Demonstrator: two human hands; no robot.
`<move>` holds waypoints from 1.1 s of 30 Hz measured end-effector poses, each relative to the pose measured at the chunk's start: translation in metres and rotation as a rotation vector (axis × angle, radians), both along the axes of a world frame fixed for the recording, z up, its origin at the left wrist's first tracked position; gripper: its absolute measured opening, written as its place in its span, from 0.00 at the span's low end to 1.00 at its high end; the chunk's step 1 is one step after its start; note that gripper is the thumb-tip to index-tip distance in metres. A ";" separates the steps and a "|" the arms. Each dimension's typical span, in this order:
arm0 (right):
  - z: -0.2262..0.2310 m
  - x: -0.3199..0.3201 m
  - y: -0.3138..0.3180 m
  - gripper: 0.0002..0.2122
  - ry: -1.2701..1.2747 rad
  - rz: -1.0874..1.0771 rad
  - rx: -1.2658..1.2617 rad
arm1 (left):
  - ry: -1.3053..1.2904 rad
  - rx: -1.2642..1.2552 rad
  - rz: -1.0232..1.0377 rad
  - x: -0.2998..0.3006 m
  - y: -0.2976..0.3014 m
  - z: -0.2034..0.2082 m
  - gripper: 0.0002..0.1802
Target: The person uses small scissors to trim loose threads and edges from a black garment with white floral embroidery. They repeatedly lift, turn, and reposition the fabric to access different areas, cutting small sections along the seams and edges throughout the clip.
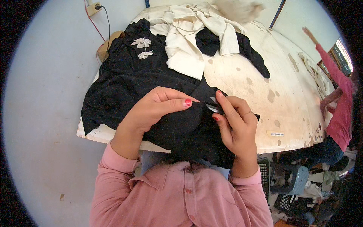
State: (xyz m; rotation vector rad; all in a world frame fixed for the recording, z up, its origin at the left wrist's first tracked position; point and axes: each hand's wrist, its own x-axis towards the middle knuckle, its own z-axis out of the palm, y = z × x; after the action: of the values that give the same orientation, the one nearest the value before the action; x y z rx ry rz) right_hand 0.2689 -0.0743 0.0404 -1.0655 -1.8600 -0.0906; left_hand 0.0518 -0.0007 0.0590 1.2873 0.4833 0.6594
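A black garment (pixel 151 81) with white flower appliqués (pixel 141 42) spreads over the table's near left part and hangs over its front edge. My left hand (pixel 151 106) is closed, thumb and forefinger pinching the black cloth; any thread between the fingertips is too fine to make out. Close to its right, my right hand (pixel 240 121) grips a small pair of thread snips (pixel 214 109). Their bright blades point left, toward the pinched spot, and lie just over the cloth. My palm and fingers hide the snips' handle.
Cream garments (pixel 185 41) lie across the far side of the pale, stained table (pixel 264 109). A small label strip (pixel 275 133) rests near its right edge. At right, a co-worker in a pink top (pixel 340 109) has an arm raised. Crates and a blue-grey stool (pixel 297 179) stand below.
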 end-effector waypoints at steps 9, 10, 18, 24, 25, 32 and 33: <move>0.002 0.002 0.007 0.19 -0.197 -0.073 0.235 | 0.098 0.033 0.035 0.005 -0.002 0.004 0.12; 0.003 0.002 0.008 0.19 -0.204 -0.076 0.235 | 0.096 0.036 0.035 0.006 0.000 0.004 0.12; 0.009 0.004 0.009 0.19 -0.286 -0.093 0.281 | -0.008 -0.114 -0.005 0.010 0.001 -0.002 0.12; 0.009 0.004 0.006 0.18 -0.345 -0.148 0.334 | 0.015 -0.107 0.048 0.010 0.002 -0.002 0.14; 0.010 0.005 0.006 0.18 -0.360 -0.152 0.340 | 0.019 -0.094 0.071 0.011 0.000 -0.001 0.15; 0.008 0.007 0.009 0.18 -0.362 -0.155 0.338 | 0.039 -0.045 0.059 0.015 0.000 -0.002 0.16; 0.009 0.007 0.009 0.18 -0.361 -0.153 0.339 | 0.079 -0.054 0.059 0.015 0.001 -0.001 0.17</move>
State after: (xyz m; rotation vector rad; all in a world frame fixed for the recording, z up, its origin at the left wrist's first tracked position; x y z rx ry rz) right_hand 0.2762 -0.0655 0.0489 -0.9947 -1.9825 -0.7027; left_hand 0.0673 -0.0002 0.0575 1.2556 0.6015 0.6426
